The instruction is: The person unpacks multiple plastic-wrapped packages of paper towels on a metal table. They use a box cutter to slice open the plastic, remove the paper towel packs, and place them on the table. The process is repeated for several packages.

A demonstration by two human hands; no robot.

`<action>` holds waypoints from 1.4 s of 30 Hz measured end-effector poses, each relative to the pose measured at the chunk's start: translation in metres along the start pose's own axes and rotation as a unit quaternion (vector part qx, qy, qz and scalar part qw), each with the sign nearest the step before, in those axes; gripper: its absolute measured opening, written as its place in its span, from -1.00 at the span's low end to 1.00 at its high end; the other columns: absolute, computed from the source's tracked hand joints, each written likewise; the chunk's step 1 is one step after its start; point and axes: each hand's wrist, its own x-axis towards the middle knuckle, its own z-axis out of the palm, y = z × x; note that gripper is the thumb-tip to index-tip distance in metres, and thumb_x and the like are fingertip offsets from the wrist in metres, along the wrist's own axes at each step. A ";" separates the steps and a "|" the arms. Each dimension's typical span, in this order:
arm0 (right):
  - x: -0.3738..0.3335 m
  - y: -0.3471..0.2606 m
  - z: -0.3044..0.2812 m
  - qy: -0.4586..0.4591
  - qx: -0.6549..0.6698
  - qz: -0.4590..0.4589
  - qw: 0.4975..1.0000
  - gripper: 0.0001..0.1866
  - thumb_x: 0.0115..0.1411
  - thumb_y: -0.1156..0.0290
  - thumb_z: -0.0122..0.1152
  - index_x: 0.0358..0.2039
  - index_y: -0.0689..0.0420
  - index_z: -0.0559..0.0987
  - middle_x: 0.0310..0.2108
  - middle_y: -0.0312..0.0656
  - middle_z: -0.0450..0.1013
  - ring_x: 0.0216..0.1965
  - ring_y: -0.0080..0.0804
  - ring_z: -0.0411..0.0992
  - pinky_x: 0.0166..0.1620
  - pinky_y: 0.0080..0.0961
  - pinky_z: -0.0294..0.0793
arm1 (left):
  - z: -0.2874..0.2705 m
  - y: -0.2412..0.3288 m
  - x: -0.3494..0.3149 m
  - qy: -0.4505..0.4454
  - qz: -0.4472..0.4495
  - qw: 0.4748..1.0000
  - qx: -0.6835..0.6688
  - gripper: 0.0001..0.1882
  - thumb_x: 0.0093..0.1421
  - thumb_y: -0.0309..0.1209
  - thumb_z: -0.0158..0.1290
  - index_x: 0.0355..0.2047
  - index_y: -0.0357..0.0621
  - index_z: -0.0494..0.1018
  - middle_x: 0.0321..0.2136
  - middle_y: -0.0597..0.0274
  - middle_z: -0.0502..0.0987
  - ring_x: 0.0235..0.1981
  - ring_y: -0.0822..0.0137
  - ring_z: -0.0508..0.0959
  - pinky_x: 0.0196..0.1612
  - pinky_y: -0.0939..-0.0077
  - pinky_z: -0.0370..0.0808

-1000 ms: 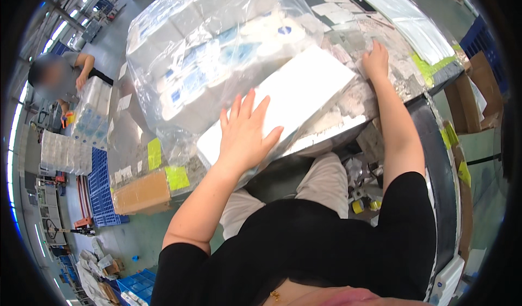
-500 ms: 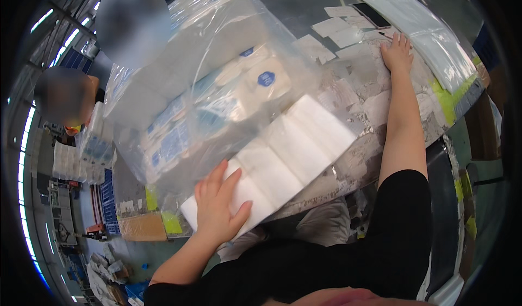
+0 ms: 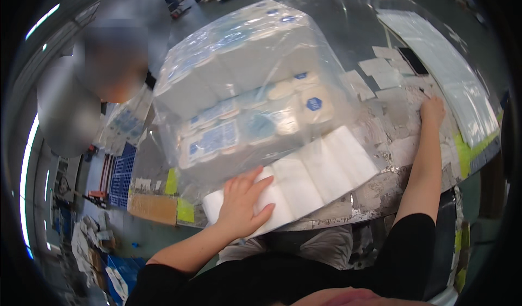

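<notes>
Left hand (image 3: pixel 242 203): the grip lies open, palm down, thumb apart from the fingers, pressing on the near left part of the white pack (image 3: pixel 310 178). It does not close around the pack. The white pack is long, with creases across its top, and lies slantwise along the near edge of the counter (image 3: pixel 399 143), just in front of the clear bag (image 3: pixel 261 83).

Right hand (image 3: pixel 432 110): the grip is down on the counter, well apart from the white pack, at the near end of a thin dark pen (image 3: pixel 424 92). The fingers are partly hidden; whether they have hold of the pen cannot be told.

Beyond the white pack, the clear bag covers printed packages in 2 stepped levels. Farther along the counter, to the right of the bag, lie loose paper slips (image 3: pixel 380 72), 1 dark phone (image 3: pixel 413 61) and a long stack of glossy plastic film (image 3: pixel 446 72).

Step in hand, as judged: steadying the white pack with 1 hand while the other reaches for the pen. The next move appears to call for a secure pinch on the pen, without dragging the slips, and steady left-hand pressure on the pack.
</notes>
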 end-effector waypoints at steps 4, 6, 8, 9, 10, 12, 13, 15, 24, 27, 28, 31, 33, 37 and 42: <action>-0.052 0.001 -0.038 0.038 -0.061 -0.006 0.997 -0.74 0.15 0.36 -0.10 -0.27 0.13 0.55 -0.23 -0.16 0.49 -0.11 -0.22 0.42 -0.07 -0.17 0.35 | 0.003 -0.003 -0.002 0.030 0.019 0.999 -0.004 -0.45 0.04 -0.20 0.06 0.06 -0.06 0.34 0.13 -0.02 0.24 0.10 0.01 0.26 0.12 0.12 0.10; -0.075 0.008 -0.043 0.043 -0.071 -0.018 0.996 -0.77 0.14 0.38 -0.08 -0.33 0.12 0.57 -0.30 -0.16 0.51 -0.22 -0.20 0.47 -0.12 -0.18 0.39 | 0.008 -0.006 -0.002 0.042 0.026 0.999 -0.005 -0.46 0.06 -0.17 0.04 0.07 -0.04 0.33 0.14 0.02 0.24 0.10 0.03 0.26 0.13 0.13 0.10; -0.088 0.000 -0.045 0.008 -0.051 -0.035 0.998 -0.79 0.14 0.41 -0.05 -0.37 0.14 0.58 -0.33 -0.13 0.51 -0.28 -0.18 0.49 -0.18 -0.20 0.43 | 0.011 -0.010 -0.009 0.065 0.022 0.998 -0.005 -0.46 0.07 -0.16 0.04 0.06 -0.03 0.33 0.14 0.03 0.24 0.11 0.04 0.26 0.14 0.14 0.10; -0.093 0.001 -0.045 -0.017 -0.040 -0.031 0.999 -0.80 0.14 0.43 -0.04 -0.39 0.15 0.58 -0.33 -0.10 0.51 -0.28 -0.17 0.49 -0.20 -0.22 0.45 | 0.012 -0.011 -0.011 0.070 0.023 0.997 -0.008 -0.48 0.10 -0.14 0.01 0.06 -0.06 0.34 0.13 0.03 0.25 0.12 0.07 0.24 0.14 0.13 0.08; -0.101 0.000 -0.049 -0.016 -0.047 -0.050 0.998 -0.80 0.14 0.44 -0.04 -0.38 0.15 0.58 -0.33 -0.08 0.51 -0.27 -0.16 0.49 -0.21 -0.23 0.46 | 0.014 -0.014 -0.012 0.083 0.025 0.996 -0.004 -0.48 0.10 -0.14 0.01 0.05 -0.06 0.34 0.13 0.03 0.25 0.12 0.07 0.25 0.14 0.13 0.09; -0.122 0.002 -0.063 -0.020 -0.065 -0.084 0.994 -0.80 0.15 0.45 -0.04 -0.35 0.15 0.58 -0.32 -0.04 0.51 -0.25 -0.14 0.49 -0.22 -0.25 0.48 | 0.019 -0.017 -0.014 0.102 0.031 0.994 0.001 -0.48 0.10 -0.13 0.01 0.04 -0.06 0.35 0.12 0.04 0.26 0.11 0.08 0.25 0.13 0.13 0.09; -0.134 0.001 -0.078 -0.010 -0.058 -0.083 0.995 -0.81 0.15 0.45 -0.05 -0.32 0.16 0.55 -0.31 -0.02 0.51 -0.24 -0.12 0.49 -0.22 -0.24 0.48 | 0.023 -0.021 -0.014 0.114 0.028 0.993 0.002 -0.48 0.09 -0.11 0.02 0.03 -0.06 0.37 0.12 0.04 0.27 0.10 0.10 0.26 0.13 0.15 0.10; -0.162 0.000 -0.101 0.001 -0.040 -0.077 0.996 -0.79 0.16 0.44 -0.06 -0.26 0.20 0.51 -0.30 0.02 0.51 -0.24 -0.07 0.50 -0.21 -0.22 0.48 | 0.022 -0.025 -0.013 0.093 0.016 0.995 -0.026 -0.47 0.10 -0.10 0.01 0.06 -0.05 0.35 0.13 0.01 0.26 0.12 0.06 0.26 0.16 0.15 0.10; -0.262 -0.011 -0.206 -0.237 0.678 0.093 0.690 -0.79 0.27 0.26 -0.04 -0.25 0.13 0.42 -0.69 -0.34 0.28 -0.76 -0.65 0.15 -0.70 -0.70 0.11 | 0.001 -0.041 -0.048 0.053 -0.020 0.997 -0.048 -0.36 0.08 -0.03 0.03 0.12 -0.09 0.31 0.13 -0.01 0.27 0.13 0.01 0.26 0.16 0.16 0.14; -0.334 -0.012 -0.263 -0.342 0.737 0.087 0.576 -0.62 0.20 0.45 -0.01 0.05 0.23 0.36 -0.55 -0.30 0.34 -0.69 -0.63 0.17 -0.65 -0.76 0.15 | 0.000 -0.040 -0.072 0.054 -0.016 0.997 -0.045 -0.30 0.07 0.00 0.05 0.15 -0.14 0.27 0.13 0.01 0.27 0.13 0.04 0.26 0.15 0.19 0.14; -0.349 -0.024 -0.279 -0.392 0.727 0.059 0.560 -0.53 0.18 0.50 -0.02 0.13 0.26 0.30 -0.51 -0.28 0.36 -0.68 -0.63 0.19 -0.63 -0.77 0.16 | 0.000 -0.041 -0.083 0.066 -0.028 0.997 -0.039 -0.29 0.06 0.00 0.05 0.15 -0.15 0.26 0.13 0.02 0.27 0.13 0.04 0.26 0.15 0.20 0.14; -0.379 -0.036 -0.300 -0.468 0.711 -0.019 0.525 -0.47 0.18 0.51 0.01 0.19 0.29 0.24 -0.47 -0.23 0.38 -0.68 -0.63 0.19 -0.63 -0.78 0.15 | 0.000 -0.041 -0.104 0.112 -0.033 0.992 -0.042 -0.29 0.04 -0.03 0.10 0.13 -0.16 0.27 0.12 0.02 0.27 0.12 0.04 0.27 0.13 0.19 0.14; -0.392 -0.045 -0.310 -0.507 0.687 -0.053 0.518 -0.51 0.20 0.50 0.01 0.16 0.29 0.29 -0.56 -0.28 0.35 -0.69 -0.68 0.16 -0.63 -0.79 0.11 | 0.003 -0.042 -0.112 0.135 -0.026 0.989 -0.052 -0.30 0.02 -0.06 0.14 0.11 -0.17 0.29 0.12 0.02 0.27 0.12 0.05 0.27 0.12 0.18 0.14; -0.406 -0.071 -0.318 -0.516 0.586 -0.119 0.613 -0.61 0.23 0.49 -0.02 0.07 0.27 0.41 -0.66 -0.41 0.27 -0.69 -0.74 0.13 -0.63 -0.78 0.07 | 0.002 -0.043 -0.116 0.134 -0.027 0.987 -0.079 -0.32 0.01 -0.09 0.16 0.10 -0.14 0.31 0.13 0.05 0.26 0.15 0.07 0.23 0.17 0.12 0.08; -0.419 -0.098 -0.333 -0.525 0.496 -0.172 0.670 -0.60 0.23 0.48 0.01 0.09 0.20 0.42 -0.65 -0.51 0.19 -0.64 -0.78 0.08 -0.58 -0.77 0.04 | 0.002 -0.048 -0.132 0.126 -0.068 0.984 -0.102 -0.41 0.03 -0.07 0.13 0.05 -0.03 0.39 0.15 0.07 0.24 0.22 0.05 0.14 0.23 -0.08 -0.05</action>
